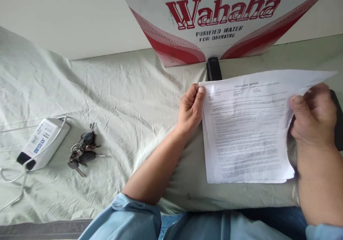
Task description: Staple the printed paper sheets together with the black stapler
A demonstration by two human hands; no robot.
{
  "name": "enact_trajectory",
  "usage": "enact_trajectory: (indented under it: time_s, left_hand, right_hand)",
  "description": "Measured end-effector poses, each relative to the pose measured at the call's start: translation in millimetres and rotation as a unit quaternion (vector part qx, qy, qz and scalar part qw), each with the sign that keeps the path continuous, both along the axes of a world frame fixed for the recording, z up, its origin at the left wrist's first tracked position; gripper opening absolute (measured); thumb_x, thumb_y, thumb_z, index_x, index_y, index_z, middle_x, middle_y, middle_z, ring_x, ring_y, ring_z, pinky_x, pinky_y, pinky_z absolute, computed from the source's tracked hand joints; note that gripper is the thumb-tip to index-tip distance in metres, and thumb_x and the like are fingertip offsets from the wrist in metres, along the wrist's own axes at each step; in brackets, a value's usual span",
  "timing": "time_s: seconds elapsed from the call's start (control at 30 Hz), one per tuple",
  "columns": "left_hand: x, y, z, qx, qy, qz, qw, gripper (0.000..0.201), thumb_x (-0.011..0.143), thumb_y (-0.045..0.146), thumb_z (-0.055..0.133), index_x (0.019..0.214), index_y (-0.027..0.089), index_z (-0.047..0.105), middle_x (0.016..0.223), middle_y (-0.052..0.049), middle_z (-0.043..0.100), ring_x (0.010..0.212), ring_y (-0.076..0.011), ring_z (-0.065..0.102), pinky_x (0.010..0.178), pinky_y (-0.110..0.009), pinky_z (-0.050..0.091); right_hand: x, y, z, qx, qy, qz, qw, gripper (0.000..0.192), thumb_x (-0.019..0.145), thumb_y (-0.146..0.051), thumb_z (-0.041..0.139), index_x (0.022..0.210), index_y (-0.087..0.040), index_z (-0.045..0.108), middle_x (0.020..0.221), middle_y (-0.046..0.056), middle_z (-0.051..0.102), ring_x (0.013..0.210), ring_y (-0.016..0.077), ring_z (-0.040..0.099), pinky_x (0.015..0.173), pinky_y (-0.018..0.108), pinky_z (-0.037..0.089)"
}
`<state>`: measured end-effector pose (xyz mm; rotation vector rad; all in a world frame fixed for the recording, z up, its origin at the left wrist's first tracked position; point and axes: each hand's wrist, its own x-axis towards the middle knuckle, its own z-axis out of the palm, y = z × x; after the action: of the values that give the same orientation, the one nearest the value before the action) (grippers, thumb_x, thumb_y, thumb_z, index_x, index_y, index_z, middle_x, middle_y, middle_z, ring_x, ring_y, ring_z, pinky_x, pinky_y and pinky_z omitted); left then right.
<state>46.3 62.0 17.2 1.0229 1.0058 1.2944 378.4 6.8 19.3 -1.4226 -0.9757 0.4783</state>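
Sheets of printed paper [246, 136], headed "OVERLEAF NOTES", are held up in front of me between both hands. A second edge shows along the left side and bottom, so there is more than one sheet. My left hand [190, 108] is closed on the upper left corner, thumb on the printed face. At the right edge, my right hand [314, 115] grips the paper with its thumb in front; its fingers are partly hidden and slightly blurred. The top right corner curls over that hand. Just beyond the top edge stands a black object [214, 69], perhaps a stapler, partly covered.
A Wahaha water carton [187, 49] stands against the pale wall at the back. On the wrinkled green sheet [120, 100] to the left lie a bunch of keys [85, 149] and a white box-shaped device [49, 140] with a cable. A dark object [339, 122] sits behind my right hand.
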Motion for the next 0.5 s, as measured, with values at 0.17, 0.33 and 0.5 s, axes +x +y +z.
enact_trajectory:
  time_s: [0.17, 0.33, 0.5]
  left_hand:
    - [14, -15, 0.3, -0.103, -0.115, 0.071, 0.985, 0.060, 0.109, 0.085, 0.094, 0.099, 0.029, 0.077, 0.093, 0.002, 0.069, 0.094, -0.0165, 0.073, 0.085, -0.029, 0.064]
    - [17, -16, 10.1, -0.145, -0.148, 0.027, 0.978, 0.070, 0.108, 0.097, 0.085, 0.110, 0.028, 0.080, 0.108, -0.005, 0.084, 0.123, -0.0275, 0.086, 0.105, -0.040, 0.073]
    - [12, -12, 16.3, -0.113, -0.132, -0.047, 0.984, 0.071, 0.097, 0.092, 0.101, 0.104, 0.027, 0.072, 0.102, -0.003, 0.083, 0.128, -0.0322, 0.088, 0.107, -0.043, 0.073]
  right_hand:
    - [-40, -25, 21.9, -0.188, 0.117, 0.067, 0.973, 0.062, 0.061, -0.071, 0.125, 0.101, -0.030, 0.101, 0.087, 0.004, 0.090, 0.080, 0.0325, 0.088, 0.085, 0.058, 0.079]
    - [-53, -23, 24.9, -0.172, 0.147, 0.047, 0.973, 0.058, 0.064, -0.069, 0.124, 0.099, -0.029, 0.101, 0.088, 0.003, 0.092, 0.078, 0.0294, 0.089, 0.082, 0.052, 0.082]
    - [-48, -12, 21.5, -0.091, 0.151, -0.050, 0.983, 0.048, 0.063, -0.057, 0.123, 0.091, -0.027, 0.097, 0.092, 0.003, 0.092, 0.088, 0.0334, 0.092, 0.100, 0.063, 0.083]
